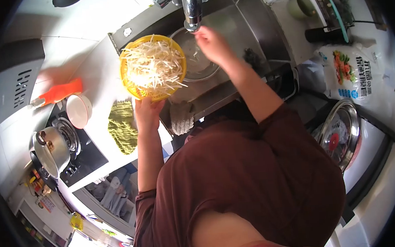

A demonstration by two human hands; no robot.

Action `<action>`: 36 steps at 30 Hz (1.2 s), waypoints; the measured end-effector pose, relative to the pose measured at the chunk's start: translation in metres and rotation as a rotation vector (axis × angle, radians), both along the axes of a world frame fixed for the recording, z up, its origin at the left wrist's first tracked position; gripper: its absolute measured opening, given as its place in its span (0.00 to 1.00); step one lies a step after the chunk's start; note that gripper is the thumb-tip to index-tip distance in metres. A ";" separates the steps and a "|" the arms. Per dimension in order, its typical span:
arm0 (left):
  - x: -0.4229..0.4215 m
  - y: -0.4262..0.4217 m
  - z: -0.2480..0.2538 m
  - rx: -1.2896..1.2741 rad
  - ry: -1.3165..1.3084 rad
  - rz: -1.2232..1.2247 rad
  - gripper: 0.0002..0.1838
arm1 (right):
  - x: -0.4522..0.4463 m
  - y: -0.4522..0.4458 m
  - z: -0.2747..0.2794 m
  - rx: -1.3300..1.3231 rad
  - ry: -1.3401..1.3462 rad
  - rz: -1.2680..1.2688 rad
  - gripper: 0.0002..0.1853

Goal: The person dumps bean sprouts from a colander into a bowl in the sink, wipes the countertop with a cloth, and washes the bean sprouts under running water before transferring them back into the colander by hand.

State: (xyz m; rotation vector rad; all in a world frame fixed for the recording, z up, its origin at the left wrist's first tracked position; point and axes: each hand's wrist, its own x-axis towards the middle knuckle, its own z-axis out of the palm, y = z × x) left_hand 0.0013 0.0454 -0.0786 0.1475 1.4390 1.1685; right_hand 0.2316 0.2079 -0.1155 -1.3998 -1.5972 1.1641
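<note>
A yellow colander [126, 82] heaped with thin pale strips [154, 65] is held at its near rim by my left hand [149, 112]. It sits over the left edge of the sink. Just below the mouth of the chrome faucet [192, 10] is my right hand [214, 44], its fingers drawn together. Whatever they may pinch is too small to make out. Beneath that hand a round basin [206, 76] stands in the steel sink, with a few loose pale strips in it.
A green cloth [122, 127] lies on the counter to the left, near a white bowl [79, 111] and an orange bottle [61, 92]. A pot [54, 150] is by the stove. A grey cloth [182, 117] hangs over the sink's front edge. A pot lid [340, 135] stands at right.
</note>
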 end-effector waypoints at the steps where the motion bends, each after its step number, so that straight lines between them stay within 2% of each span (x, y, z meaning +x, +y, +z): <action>1: -0.002 -0.001 0.004 0.008 0.002 0.008 0.25 | 0.016 0.013 -0.046 -0.079 -0.033 -0.048 0.15; 3: -0.004 0.000 0.013 0.026 -0.016 0.042 0.25 | 0.037 0.025 -0.105 -0.316 -0.250 -0.035 0.20; 6: -0.009 -0.002 0.016 0.041 -0.007 0.068 0.25 | 0.027 0.025 -0.138 -0.198 -0.368 0.043 0.21; 9: -0.013 -0.004 0.017 0.042 -0.018 0.091 0.25 | 0.002 0.029 -0.169 -0.343 -0.445 0.026 0.21; 12: -0.016 -0.008 0.016 0.045 -0.020 0.110 0.26 | -0.011 0.035 -0.198 -0.348 -0.478 0.272 0.19; 13: -0.016 -0.009 0.015 0.043 -0.020 0.116 0.26 | -0.018 0.035 -0.201 -0.408 -0.469 0.274 0.16; 16: -0.019 -0.013 0.013 0.035 -0.030 0.107 0.26 | -0.029 0.022 -0.178 -0.887 -0.016 0.044 0.12; 19: -0.019 -0.016 0.012 0.043 -0.033 0.106 0.26 | -0.032 0.018 -0.152 -1.251 0.389 0.020 0.08; 22: -0.019 -0.017 0.013 0.032 -0.023 0.121 0.26 | -0.027 0.022 -0.151 -1.430 0.713 0.007 0.06; 25: -0.022 -0.020 0.011 0.057 -0.037 0.121 0.27 | -0.008 0.040 -0.143 -1.189 0.671 0.191 0.06; 26: -0.023 -0.021 0.010 0.057 -0.038 0.126 0.27 | -0.001 0.047 -0.137 -1.050 0.562 0.204 0.06; 28: -0.024 -0.021 0.010 0.058 -0.039 0.135 0.27 | 0.008 0.060 -0.121 -0.822 0.127 0.164 0.09; 31: -0.024 -0.022 0.010 0.050 -0.054 0.137 0.28 | 0.026 0.074 -0.136 -0.332 -0.488 0.440 0.12; 34: -0.022 -0.023 0.011 0.041 -0.042 0.146 0.28 | 0.026 0.060 -0.130 -0.152 -0.922 0.710 0.12; 36: -0.020 -0.022 0.014 0.048 -0.041 0.144 0.28 | 0.019 0.044 -0.126 -0.277 -0.984 0.743 0.12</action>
